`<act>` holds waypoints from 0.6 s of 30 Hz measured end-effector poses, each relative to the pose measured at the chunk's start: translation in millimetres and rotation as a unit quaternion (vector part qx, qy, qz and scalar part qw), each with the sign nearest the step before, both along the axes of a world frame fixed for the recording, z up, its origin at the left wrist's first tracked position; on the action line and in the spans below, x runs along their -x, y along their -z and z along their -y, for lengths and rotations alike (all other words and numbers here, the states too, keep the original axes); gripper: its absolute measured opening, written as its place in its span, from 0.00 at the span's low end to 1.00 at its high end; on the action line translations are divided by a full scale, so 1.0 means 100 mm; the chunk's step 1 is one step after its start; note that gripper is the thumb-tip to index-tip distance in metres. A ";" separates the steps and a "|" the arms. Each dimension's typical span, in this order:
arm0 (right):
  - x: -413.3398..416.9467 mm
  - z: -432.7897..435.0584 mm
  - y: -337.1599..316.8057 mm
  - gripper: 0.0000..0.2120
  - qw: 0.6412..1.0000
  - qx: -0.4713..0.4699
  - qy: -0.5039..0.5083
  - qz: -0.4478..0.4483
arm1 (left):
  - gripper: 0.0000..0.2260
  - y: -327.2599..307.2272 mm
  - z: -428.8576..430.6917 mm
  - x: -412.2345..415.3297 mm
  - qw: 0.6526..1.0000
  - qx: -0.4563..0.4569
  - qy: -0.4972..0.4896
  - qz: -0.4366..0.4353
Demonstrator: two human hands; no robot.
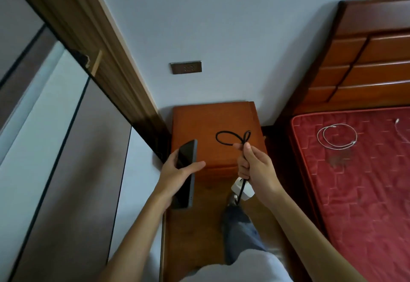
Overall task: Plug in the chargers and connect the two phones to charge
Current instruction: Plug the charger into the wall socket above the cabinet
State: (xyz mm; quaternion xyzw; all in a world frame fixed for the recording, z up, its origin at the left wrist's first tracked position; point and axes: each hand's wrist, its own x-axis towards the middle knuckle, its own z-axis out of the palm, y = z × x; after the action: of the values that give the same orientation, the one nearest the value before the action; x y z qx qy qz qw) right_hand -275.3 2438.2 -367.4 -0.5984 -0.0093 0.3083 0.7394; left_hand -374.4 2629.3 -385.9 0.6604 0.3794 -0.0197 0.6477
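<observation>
My left hand (177,170) grips a dark phone (186,155) held edge-on in front of the wooden nightstand (206,117). My right hand (255,166) is closed on a black cable (228,137) whose looped end sticks up above the fingers. A white charger adapter (243,189) hangs on that cable just below the hand. A dark wall socket (186,67) sits on the wall above the nightstand. A white cable (337,136) lies coiled on the red mattress (355,181) to the right. No second phone is visible.
A wooden headboard (366,64) stands at the back right. A sliding wardrobe with grey panels (55,148) and a wood frame (88,37) fills the left. My leg (239,233) stands on the wooden floor between the wardrobe and the bed.
</observation>
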 end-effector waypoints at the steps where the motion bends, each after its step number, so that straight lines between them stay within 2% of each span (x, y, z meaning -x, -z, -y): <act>1: -0.20 -0.06 0.02 0.16 1.000 0.007 -0.001 -0.007 | 0.42 0.05 -0.06 -0.18 1.000 -0.009 -0.009 0.000; 6: -1.05 -0.35 0.14 0.16 0.998 0.034 -0.015 -0.045 | 0.37 0.38 -0.31 -0.91 0.995 -0.063 -0.065 -0.039; 10: -1.54 -0.53 0.32 0.15 0.995 0.061 -0.030 -0.075 | 0.37 0.73 -0.43 -1.27 0.988 -0.087 -0.084 -0.092; 13: -1.82 -0.66 0.56 0.15 0.993 0.071 -0.025 -0.095 | 0.41 0.98 -0.50 -1.51 0.983 -0.115 -0.087 -0.110; 18: -2.06 -0.94 1.03 0.14 0.984 0.136 -0.009 -0.112 | 0.36 1.55 -0.67 -1.88 0.968 -0.195 -0.062 -0.144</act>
State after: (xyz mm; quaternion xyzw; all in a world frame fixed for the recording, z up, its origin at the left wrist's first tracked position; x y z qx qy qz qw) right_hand -68.8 2532.2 -470.5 -0.6550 0.1096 0.3784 0.6448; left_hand -186.7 2696.1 -540.8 0.7391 0.5053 0.0001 0.4454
